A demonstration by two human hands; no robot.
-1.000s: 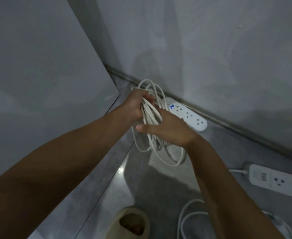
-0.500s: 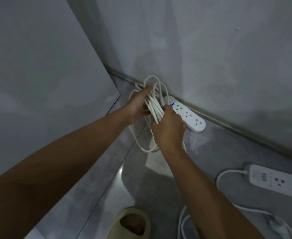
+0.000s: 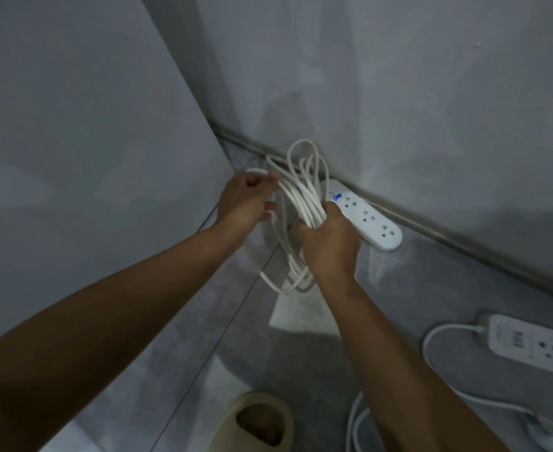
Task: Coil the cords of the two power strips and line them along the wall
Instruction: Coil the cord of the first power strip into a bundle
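White power strip lengthwise along wall

PLACE: dim, bare corner of an indoor room, domestic by the look | WALLS: plain grey wall meets a flat grey panel | FLOOR: glossy grey tiles, metal skirting strip | UNDERFOOT: beige slipper; white power strip against the skirting, second power strip on the tiles

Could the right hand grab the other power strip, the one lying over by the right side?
Probably not yet. The right hand grips the coiled cord, so it is full. The way itself looks free: only bare floor lies between it and the second power strip.
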